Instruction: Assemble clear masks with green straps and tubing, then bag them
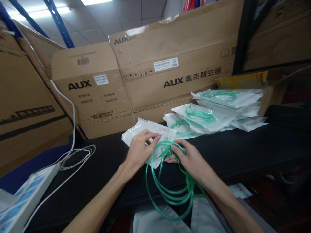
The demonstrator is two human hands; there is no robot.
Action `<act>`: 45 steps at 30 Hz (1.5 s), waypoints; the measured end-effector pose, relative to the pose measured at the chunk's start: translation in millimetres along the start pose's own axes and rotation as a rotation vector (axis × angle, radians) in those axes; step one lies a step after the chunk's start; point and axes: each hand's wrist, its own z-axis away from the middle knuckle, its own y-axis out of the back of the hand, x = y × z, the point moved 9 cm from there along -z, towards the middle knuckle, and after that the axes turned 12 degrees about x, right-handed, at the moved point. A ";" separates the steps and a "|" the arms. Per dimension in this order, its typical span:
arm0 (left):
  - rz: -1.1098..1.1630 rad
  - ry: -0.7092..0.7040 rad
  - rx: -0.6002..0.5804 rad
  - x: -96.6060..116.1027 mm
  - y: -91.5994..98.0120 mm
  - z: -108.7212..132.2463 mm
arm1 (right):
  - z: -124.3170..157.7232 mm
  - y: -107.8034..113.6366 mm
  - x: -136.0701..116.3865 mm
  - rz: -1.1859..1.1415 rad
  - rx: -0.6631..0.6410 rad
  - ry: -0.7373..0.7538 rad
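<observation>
A coil of green clear tubing [170, 196] hangs from my right hand [188, 157], whose fingers are closed around its upper part, and its loops droop past the table's front edge. My left hand [143, 145] pinches the edge of a white plastic pouch [132, 132] between thumb and fingers. That pouch lies on the black table, partly behind both hands. The tubing's upper end overlaps the pouch's opening; whether part of it is inside, I cannot tell. A flat green strap runs along the coil below my right hand.
Several white pouches [201, 118] with green tubing are piled at the back right of the black table [109, 181]. Cardboard boxes [175, 64] form a wall behind. To the left lie a white cable [74, 121] and a white-and-blue power strip [29, 197].
</observation>
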 end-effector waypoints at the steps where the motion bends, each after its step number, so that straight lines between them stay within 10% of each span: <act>1: 0.007 0.010 -0.009 -1.0 -0.1 -0.7 | 0.1 -0.2 -0.2 0.008 -0.005 -0.005; 8: -0.010 0.013 -0.029 -2.9 -1.4 0.5 | 0.5 -1.1 -5.7 0.151 -0.009 0.026; 19: -0.472 -0.636 -0.063 42.3 -19.9 35.6 | -8.1 11.9 -23.1 0.318 0.057 0.132; 33: -0.137 -0.294 -0.194 15.0 -28.3 22.9 | 6.6 -7.4 -18.1 -0.035 -0.117 -0.014; 45: -0.219 -0.539 -0.221 18.9 -25.0 28.5 | -6.0 -13.3 -3.8 0.093 -0.160 -0.015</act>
